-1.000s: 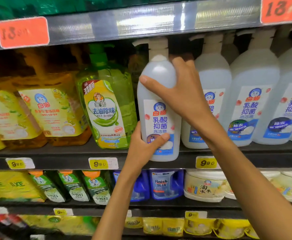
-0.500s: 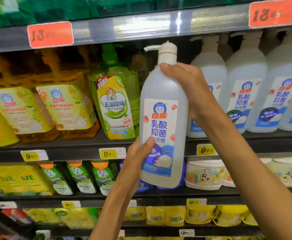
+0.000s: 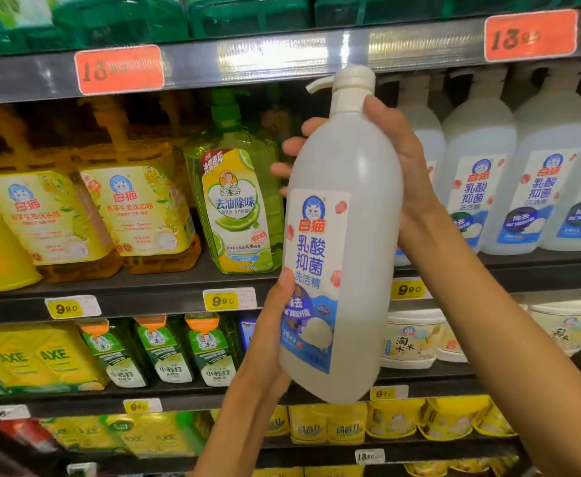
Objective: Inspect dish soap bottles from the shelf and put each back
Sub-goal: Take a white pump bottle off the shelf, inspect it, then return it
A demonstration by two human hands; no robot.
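Note:
A tall white dish soap bottle (image 3: 361,215) with a pump top and a blue-and-white label is held in front of the shelf, tilted slightly, label toward me. My right hand (image 3: 402,156) wraps around its upper back, fingertips showing past its left side. My left hand (image 3: 268,342) grips its lower left side, thumb on the label. More of the same white bottles (image 3: 481,187) stand on the middle shelf (image 3: 144,297) to the right.
A green pump bottle (image 3: 237,208) and yellow soap bottles (image 3: 137,208) stand on the middle shelf to the left. Green and yellow refill packs (image 3: 158,349) and white tubs (image 3: 412,339) fill the shelves below. Orange and yellow price tags line the shelf edges.
The white bottle has come off the middle shelf toward me, held by both hands, and now appears larger and higher in view. The left hand has slid lower on its side.

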